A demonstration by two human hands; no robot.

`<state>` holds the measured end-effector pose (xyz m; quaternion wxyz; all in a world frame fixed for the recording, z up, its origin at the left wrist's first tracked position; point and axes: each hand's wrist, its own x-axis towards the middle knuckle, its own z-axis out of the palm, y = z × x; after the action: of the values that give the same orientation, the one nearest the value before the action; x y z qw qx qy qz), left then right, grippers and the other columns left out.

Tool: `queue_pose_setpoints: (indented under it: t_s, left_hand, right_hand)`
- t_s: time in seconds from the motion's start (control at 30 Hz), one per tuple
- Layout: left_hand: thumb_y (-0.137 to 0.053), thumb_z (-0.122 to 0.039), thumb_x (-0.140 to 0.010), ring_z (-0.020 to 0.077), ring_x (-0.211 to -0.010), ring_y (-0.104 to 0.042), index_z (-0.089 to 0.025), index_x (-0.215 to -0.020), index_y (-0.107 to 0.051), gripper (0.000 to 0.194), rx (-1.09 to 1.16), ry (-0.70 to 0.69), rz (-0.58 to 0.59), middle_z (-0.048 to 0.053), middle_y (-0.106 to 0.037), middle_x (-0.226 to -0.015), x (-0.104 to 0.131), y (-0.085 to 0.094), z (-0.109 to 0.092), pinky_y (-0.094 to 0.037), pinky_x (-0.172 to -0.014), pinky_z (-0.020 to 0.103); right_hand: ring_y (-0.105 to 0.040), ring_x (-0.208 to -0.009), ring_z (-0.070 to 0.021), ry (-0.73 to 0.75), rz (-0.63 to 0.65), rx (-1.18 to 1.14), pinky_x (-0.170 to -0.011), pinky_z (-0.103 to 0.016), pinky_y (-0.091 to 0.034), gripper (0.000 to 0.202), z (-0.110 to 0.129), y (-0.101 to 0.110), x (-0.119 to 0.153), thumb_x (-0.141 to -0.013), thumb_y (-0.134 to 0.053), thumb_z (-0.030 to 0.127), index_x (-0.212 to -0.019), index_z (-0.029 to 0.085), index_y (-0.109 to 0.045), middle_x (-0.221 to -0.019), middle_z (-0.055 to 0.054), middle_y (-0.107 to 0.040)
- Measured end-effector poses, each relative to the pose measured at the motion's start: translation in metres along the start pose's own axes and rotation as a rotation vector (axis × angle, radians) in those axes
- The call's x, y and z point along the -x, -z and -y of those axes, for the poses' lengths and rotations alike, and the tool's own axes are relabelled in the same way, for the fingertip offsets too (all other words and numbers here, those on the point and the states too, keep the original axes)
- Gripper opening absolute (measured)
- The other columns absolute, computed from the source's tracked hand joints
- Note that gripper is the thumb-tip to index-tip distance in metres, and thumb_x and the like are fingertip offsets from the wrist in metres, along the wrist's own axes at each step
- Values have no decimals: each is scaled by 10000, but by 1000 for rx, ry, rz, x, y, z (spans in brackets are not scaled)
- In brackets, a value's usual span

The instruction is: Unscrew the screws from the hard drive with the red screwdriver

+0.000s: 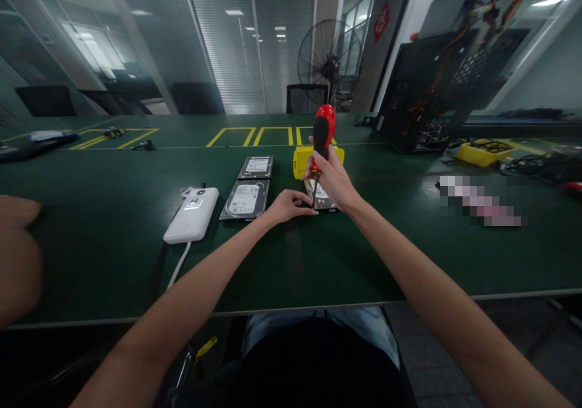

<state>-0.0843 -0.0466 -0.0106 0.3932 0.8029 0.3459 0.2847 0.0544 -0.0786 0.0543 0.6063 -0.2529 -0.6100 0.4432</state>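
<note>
My right hand [335,177] is wrapped round the handle of a red and black screwdriver [322,132], held nearly upright. Its thin shaft points down at the near left corner of a hard drive [322,194], which my hands partly cover. The thumb and forefinger of my left hand [291,205] come together at that corner, close to the screwdriver's tip. Whatever lies between them is too small to make out. Directly behind this drive is a yellow box [302,160], partly hidden by my right hand.
Left of my hands, two more hard drives lie in a column, one near [245,199] and one far [257,167]. Beside them rests a white power bank [193,215] with a cable. Another person's arm [18,256] reaches in at far left. A black computer case [422,99] stands back right.
</note>
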Motion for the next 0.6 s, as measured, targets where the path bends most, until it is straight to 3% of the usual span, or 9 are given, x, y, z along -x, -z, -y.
queue_pose_setpoints:
  t_s: [0.1,0.27,0.47,0.6]
  left_hand:
    - [-729,-400,-643,84,-552,-465,-109,-866,-690,368,-4,-19,10,47,-668,-773,0,0,1,-329,-535,225]
    - [-729,-407,-644,90,-594,-489,-113,-879,-690,378,-4,-15,-2,54,-678,-834,-1,0,2,-352,-573,228]
    - [-734,-435,-627,109,-613,-506,-114,-873,-700,406,-45,-17,-16,55,-677,-827,-2,-1,6,-369,-591,247]
    - [-727,-443,-636,114,-654,-526,-129,-885,-703,401,-42,-39,-19,54,-682,-872,-3,-1,8,-385,-622,252]
  right_hand:
    - [-519,-716,-103,8,39,-13,-774,-330,-513,215,-1,1,0,-839,-516,376,-1002,249,-459,-811,7,-447]
    - [-565,-772,-102,23,-14,-4,-796,-314,-528,308,-5,5,-2,-815,-559,360,-1068,257,-416,-816,16,-501]
    - [-545,-620,-87,-31,-104,-30,-677,-302,-542,369,-2,5,-2,-742,-643,298,-956,252,-346,-721,49,-484]
    - [-460,-524,-78,-9,-93,-20,-620,-311,-535,351,-2,4,-2,-759,-622,364,-977,260,-368,-671,55,-411]
